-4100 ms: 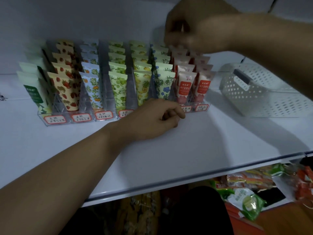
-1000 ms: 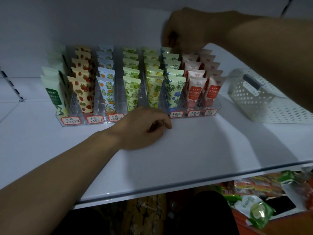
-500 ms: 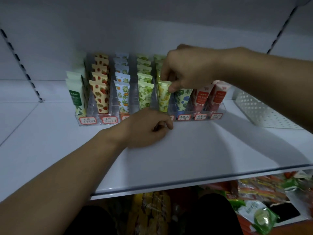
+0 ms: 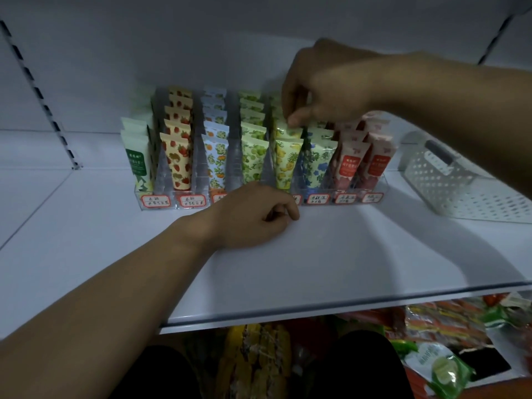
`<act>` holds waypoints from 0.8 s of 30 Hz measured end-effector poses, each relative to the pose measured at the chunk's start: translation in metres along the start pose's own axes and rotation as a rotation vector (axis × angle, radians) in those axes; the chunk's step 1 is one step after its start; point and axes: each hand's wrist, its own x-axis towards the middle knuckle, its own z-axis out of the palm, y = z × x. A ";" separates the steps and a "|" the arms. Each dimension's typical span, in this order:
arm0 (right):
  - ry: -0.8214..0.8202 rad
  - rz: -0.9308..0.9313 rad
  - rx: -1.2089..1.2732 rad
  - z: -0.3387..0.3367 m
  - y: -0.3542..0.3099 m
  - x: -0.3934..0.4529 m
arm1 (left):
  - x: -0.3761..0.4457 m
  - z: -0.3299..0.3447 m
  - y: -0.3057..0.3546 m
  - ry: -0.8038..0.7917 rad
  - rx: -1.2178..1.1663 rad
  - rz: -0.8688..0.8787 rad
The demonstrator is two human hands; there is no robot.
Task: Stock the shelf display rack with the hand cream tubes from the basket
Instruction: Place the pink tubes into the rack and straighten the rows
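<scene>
A clear acrylic display rack [image 4: 349, 189] stands on the white shelf [image 4: 345, 254], its lanes filled with upright hand cream tubes in several prints. My right hand [image 4: 325, 93] reaches over it from the right. Its thumb and fingertips pinch the top edge of a yellow lemon-print tube [image 4: 288, 132] standing second in its lane. My left hand [image 4: 253, 214] rests on the shelf right in front of the rack, its fingers curled under and holding nothing. The white perforated basket [image 4: 449, 182] sits to the right of the rack, its inside hidden.
The shelf's back wall and a slotted upright [image 4: 43, 99] lie behind and to the left. Bare shelf stretches from the rack to the front edge [image 4: 345, 303]. Below it, a lower shelf holds snack packets [image 4: 437, 367].
My right hand has moved from the front yellow tube back to the one behind it. The left hand stays where it was. The view has tilted slightly.
</scene>
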 end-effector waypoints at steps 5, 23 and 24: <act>-0.018 -0.024 -0.097 0.021 0.000 0.012 | 0.000 0.001 -0.002 0.013 0.000 -0.011; -0.067 0.072 0.001 0.019 0.016 0.023 | 0.003 0.002 -0.003 0.007 -0.003 -0.030; -0.078 0.056 -0.011 0.018 0.016 0.024 | 0.003 0.002 -0.003 0.003 -0.003 -0.032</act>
